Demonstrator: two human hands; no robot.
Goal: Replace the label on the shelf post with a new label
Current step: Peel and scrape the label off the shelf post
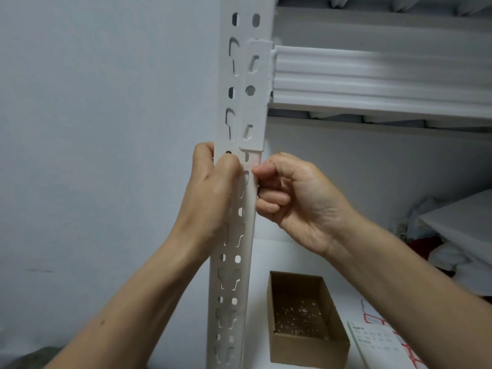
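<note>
Fingers of the left hand are pressing against the shelf post beside a faint label, while the curled right hand is pinching its edge.

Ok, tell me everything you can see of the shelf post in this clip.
The shelf post is a white, rough-painted angle upright, apparently metal, punched with round holes and keyhole slots on both faces. It stands vertical beside a pale wall, and a ribbed white beam hooks into it near the top. The left hand grips its left face; the right hand pinches at its right edge, where faint pinkish residue shows.
</note>
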